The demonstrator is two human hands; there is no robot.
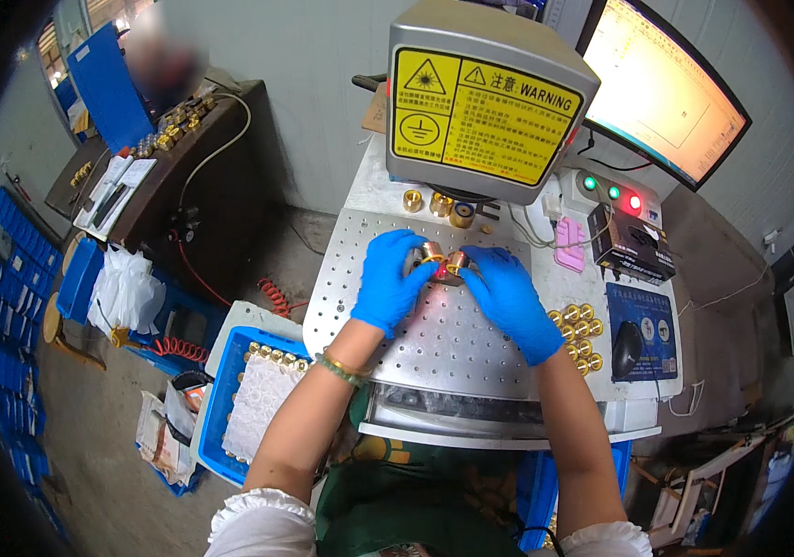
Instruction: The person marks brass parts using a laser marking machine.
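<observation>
Both my hands wear blue gloves and meet over the perforated metal plate beneath the machine head. My left hand pinches a brass fitting between thumb and fingers. In my right hand, closed the same way, is another brass fitting. The two short, ring-like fittings are held close together, with a red glow between and below them. Behind them on the plate stand more brass fittings, one with a dark centre.
Brass fittings stand in rows right of the plate, near a black mouse. Behind are a black box, a control box with lit buttons and a monitor. A blue tray of fittings sits at left; another person is beyond.
</observation>
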